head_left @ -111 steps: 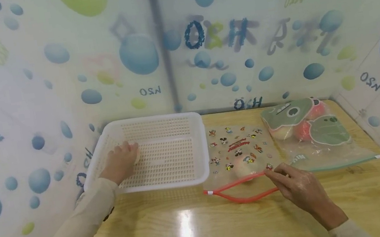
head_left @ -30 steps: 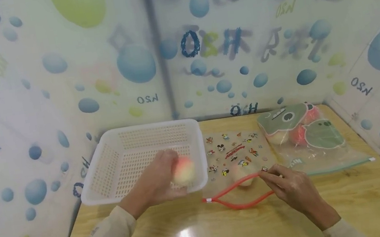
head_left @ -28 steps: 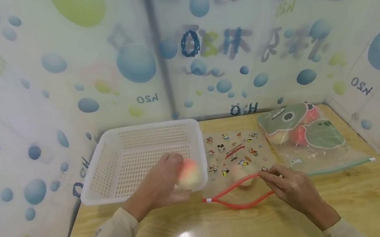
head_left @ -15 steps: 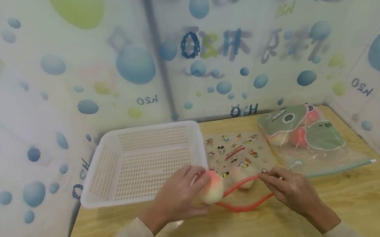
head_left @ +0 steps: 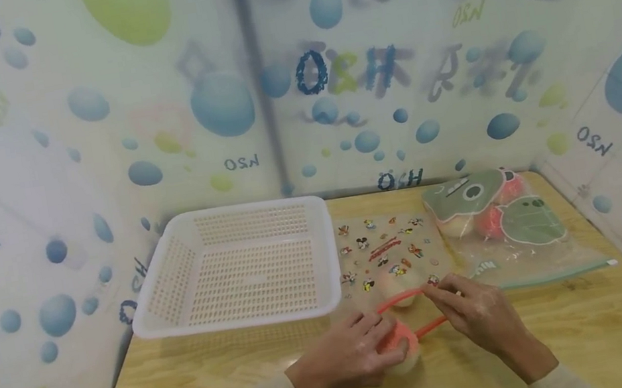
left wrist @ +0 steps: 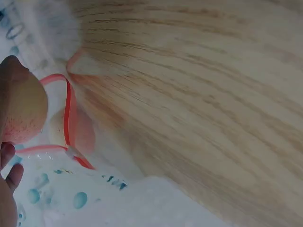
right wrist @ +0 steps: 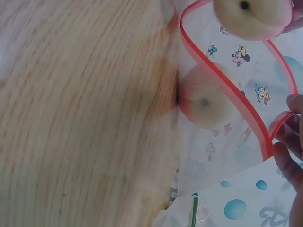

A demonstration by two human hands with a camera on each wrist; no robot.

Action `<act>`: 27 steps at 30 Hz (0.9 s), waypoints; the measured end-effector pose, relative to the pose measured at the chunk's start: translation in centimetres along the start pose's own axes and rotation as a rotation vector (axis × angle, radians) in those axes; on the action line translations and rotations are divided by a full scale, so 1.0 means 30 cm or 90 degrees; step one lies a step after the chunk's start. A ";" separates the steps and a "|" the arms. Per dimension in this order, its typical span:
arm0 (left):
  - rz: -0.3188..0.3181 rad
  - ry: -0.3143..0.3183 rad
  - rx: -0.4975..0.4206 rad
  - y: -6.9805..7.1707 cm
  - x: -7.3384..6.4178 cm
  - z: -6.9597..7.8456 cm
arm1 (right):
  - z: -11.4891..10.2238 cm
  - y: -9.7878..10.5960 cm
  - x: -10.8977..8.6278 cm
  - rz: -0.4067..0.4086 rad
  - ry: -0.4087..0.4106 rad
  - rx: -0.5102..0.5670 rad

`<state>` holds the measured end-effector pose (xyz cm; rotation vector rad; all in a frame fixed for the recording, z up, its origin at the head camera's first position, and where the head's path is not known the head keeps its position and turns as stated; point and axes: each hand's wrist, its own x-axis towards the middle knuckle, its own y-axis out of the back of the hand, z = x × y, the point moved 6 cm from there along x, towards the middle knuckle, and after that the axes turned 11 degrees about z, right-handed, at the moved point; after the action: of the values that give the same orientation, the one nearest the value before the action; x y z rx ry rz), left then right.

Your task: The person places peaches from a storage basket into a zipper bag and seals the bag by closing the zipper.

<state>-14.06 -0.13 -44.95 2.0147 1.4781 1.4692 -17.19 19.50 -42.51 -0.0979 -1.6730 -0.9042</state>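
My left hand [head_left: 341, 356] grips a pink-and-cream peach [head_left: 411, 360] at the mouth of a clear zip bag [head_left: 373, 228] printed with small cartoon figures. In the right wrist view this held peach [right wrist: 253, 19] overlaps the bag's red zip edge [right wrist: 222, 80]. My right hand [head_left: 482, 312] pinches the right end of that red edge, and the mouth gapes. Another peach [right wrist: 208, 101] lies inside the bag, close behind the opening. The left wrist view shows the held peach [left wrist: 26, 109] beside my curled fingers.
A white plastic basket [head_left: 240, 322] with slotted walls and nothing in it stands at the left. To the right lies a second zip bag [head_left: 538, 260] with green cartoon prints and several peaches inside. Patterned curtains [head_left: 363, 139] close off the wooden table [head_left: 224, 381].
My left hand has taken the peach out of the basket and carried it right and nearer to me, to the bag's mouth. My right hand keeps its pinch on the red edge.
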 end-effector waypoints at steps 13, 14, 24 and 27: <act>-0.020 0.051 0.107 -0.071 0.035 0.034 | -0.013 0.002 -0.005 0.015 0.010 0.004; -0.015 0.052 0.115 -0.072 0.036 0.037 | -0.013 0.002 -0.004 0.015 0.009 0.004; -0.032 -0.030 0.065 -0.083 0.054 0.112 | -0.008 -0.002 -0.006 -0.005 -0.008 0.003; -0.087 0.000 0.080 -0.093 0.060 0.148 | -0.009 -0.002 -0.007 0.001 -0.004 0.007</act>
<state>-12.08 4.15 -47.89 1.9383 1.7109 1.3525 -16.94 19.38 -42.73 -0.0942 -1.6834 -0.8950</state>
